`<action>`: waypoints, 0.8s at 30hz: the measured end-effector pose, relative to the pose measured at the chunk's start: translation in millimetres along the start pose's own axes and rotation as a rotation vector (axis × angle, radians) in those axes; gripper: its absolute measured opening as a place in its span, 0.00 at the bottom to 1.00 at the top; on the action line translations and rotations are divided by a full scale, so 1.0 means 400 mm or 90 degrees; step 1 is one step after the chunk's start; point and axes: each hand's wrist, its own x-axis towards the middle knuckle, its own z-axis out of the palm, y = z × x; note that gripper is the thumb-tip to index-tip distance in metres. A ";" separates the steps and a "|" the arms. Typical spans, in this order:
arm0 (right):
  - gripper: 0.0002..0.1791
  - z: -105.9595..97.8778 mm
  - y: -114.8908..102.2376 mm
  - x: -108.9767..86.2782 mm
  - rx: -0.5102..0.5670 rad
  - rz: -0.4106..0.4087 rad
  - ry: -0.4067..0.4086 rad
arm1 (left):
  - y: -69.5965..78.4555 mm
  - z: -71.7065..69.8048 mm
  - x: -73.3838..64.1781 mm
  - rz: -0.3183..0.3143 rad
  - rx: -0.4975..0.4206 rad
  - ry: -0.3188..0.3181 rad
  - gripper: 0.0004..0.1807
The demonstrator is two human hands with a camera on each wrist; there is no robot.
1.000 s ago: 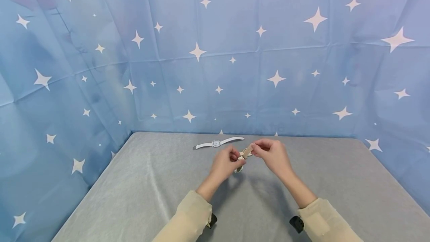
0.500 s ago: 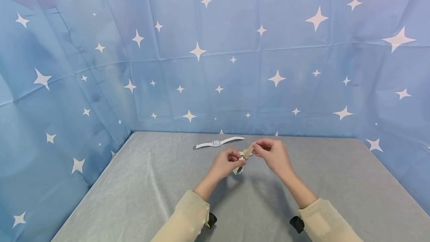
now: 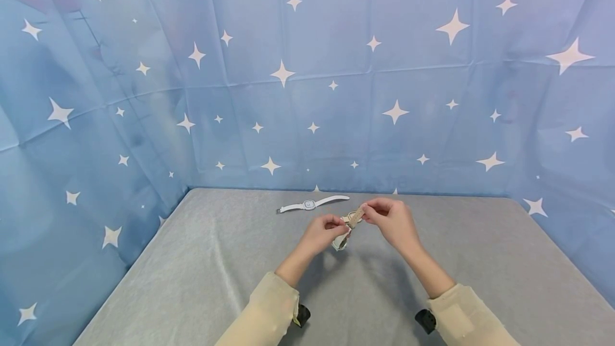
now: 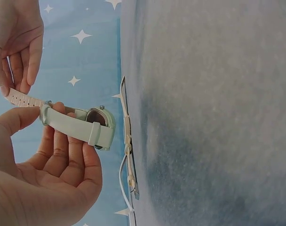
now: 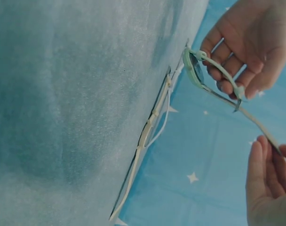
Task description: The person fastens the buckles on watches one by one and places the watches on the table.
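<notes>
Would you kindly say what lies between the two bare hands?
The pale, perforated strap of the mint-green wristwatch spans from left hand to right hand in the left wrist view.

Pale green watch, white-starred blue backdrop

no readable text (white watch display too small)

Starry bkdrop behind gry tbl
</notes>
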 end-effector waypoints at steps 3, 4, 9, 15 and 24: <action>0.10 0.001 0.000 0.000 0.001 0.000 0.001 | 0.001 -0.001 -0.001 -0.007 0.009 0.005 0.12; 0.10 0.001 0.000 0.000 0.002 -0.001 0.001 | 0.000 -0.001 -0.001 -0.009 0.011 0.006 0.12; 0.10 0.003 0.000 -0.001 0.005 0.003 0.001 | 0.002 0.000 -0.003 -0.011 0.016 0.009 0.12; 0.11 0.003 0.000 -0.004 0.022 0.014 -0.006 | 0.003 -0.003 -0.005 -0.007 0.016 -0.001 0.11; 0.12 0.004 0.002 -0.006 0.047 0.021 -0.018 | 0.007 -0.004 -0.007 -0.004 0.022 -0.004 0.11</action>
